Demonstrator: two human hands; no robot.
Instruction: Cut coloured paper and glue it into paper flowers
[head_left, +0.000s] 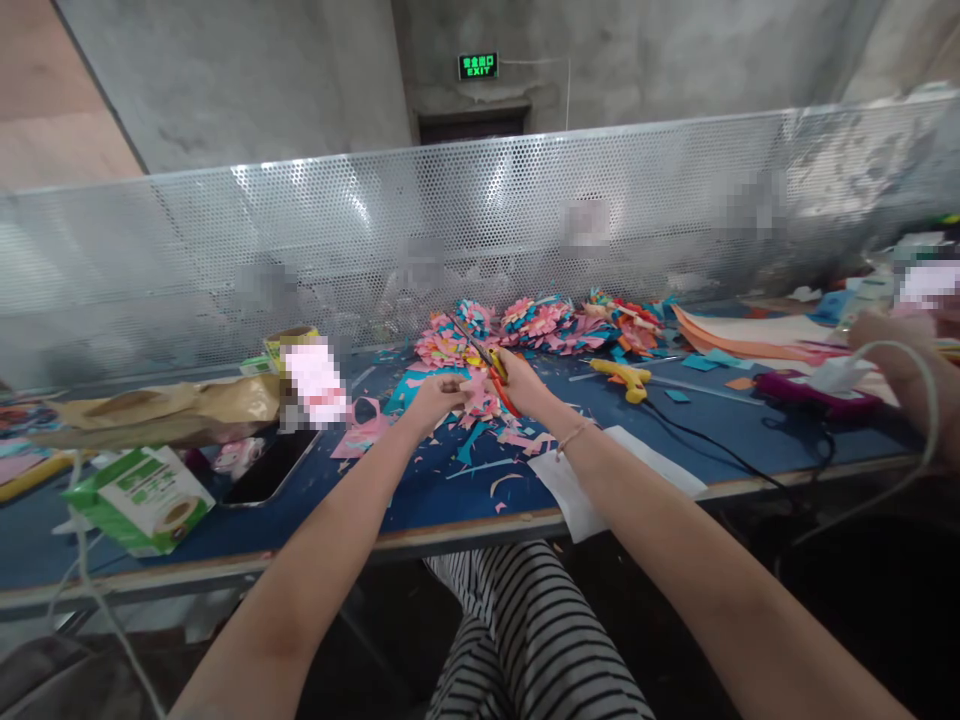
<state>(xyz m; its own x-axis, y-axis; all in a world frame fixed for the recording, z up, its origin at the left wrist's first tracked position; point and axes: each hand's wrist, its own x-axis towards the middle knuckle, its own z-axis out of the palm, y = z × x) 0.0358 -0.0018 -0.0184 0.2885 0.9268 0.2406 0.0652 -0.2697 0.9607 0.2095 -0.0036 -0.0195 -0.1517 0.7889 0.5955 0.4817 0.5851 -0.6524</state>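
1. Your bare forearms (334,560) reach past your striped trousers (525,625) and over the edge of the blue table (420,520).
2. Your right hand (529,385) is closed around the scissors (486,356), whose blades point away from you, toward the paper flowers (536,320); how far the blades are parted, I cannot tell.
3. Your left hand (439,400) has its fingers bent nearly together, just beside the pink paper piece (484,395) in front of you; whether they grip it, I cannot tell.
4. Already made, by the look of it: several fringed flowers, mostly pink, blue and red, bunched near the perforated screen (315,250).
5. Cutting seems well along: paper scraps (470,442) litter the surface around both your hands.
6. Seemingly left over: pale and orange sheets (727,330) lie to your right, looking uncut.
7. Your yellow glue gun (626,380) rests apart from your hands, untouched.
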